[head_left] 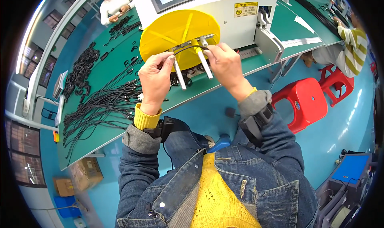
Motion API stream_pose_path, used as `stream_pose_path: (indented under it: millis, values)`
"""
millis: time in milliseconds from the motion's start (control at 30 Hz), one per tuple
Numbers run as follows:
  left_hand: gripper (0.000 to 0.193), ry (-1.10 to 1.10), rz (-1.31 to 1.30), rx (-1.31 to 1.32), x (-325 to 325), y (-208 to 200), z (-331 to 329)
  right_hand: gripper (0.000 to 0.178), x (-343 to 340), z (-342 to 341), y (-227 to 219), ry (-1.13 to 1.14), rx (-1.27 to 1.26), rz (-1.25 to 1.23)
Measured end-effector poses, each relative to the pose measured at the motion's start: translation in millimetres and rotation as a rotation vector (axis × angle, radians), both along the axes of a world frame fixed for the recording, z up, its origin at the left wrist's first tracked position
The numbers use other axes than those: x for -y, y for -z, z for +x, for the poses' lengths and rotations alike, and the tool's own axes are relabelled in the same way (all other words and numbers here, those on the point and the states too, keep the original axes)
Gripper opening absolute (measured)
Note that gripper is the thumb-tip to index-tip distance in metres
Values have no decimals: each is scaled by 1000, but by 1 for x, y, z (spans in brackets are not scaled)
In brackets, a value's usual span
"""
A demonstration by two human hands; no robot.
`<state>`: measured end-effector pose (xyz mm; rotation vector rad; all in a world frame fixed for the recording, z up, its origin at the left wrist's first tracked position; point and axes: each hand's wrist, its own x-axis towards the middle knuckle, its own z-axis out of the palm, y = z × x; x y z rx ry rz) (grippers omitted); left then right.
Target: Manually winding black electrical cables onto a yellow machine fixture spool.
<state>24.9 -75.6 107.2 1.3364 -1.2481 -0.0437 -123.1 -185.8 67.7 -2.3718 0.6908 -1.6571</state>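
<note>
Both my hands are raised in front of a yellow round disc (160, 30) on a white machine (224, 16). A short stretch of black cable (188, 47) bows between them, over the disc's metal pegs (204, 64). My left hand (155, 82) pinches the cable's left part beside the left peg. On the other side, my right hand (227, 69) is closed on the cable near the right peg. My fingers hide where the cable's ends run. Many straight black cables (106, 105) lie on the green table to the left of my left hand.
Coiled black cables (82, 70) are heaped farther left on the green table (120, 52). Red stools (308, 104) stand on the floor at the right. Cardboard boxes (86, 174) sit below the table's left end. One person (116, 6) works across the table, another (354, 48) at far right.
</note>
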Motion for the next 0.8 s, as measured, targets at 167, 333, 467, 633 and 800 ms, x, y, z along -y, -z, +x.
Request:
stream_pose_path:
  millis: [167, 333, 467, 633, 800]
  values:
    - [13, -5, 65, -10, 4, 2, 7, 8, 13, 20, 9, 49, 71, 87]
    - [16, -5, 112, -57, -4, 4, 8, 9, 6, 6, 23, 50, 133, 174]
    - [16, -16, 91, -58, -10, 9, 11, 10, -13, -20, 45, 24, 65, 291]
    - [17, -40, 91, -9, -13, 12, 11, 13, -34, -51, 72, 17, -75, 471]
    - [16, -145, 1, 300, -24, -4, 11, 15, -51, -68, 79, -36, -134, 700]
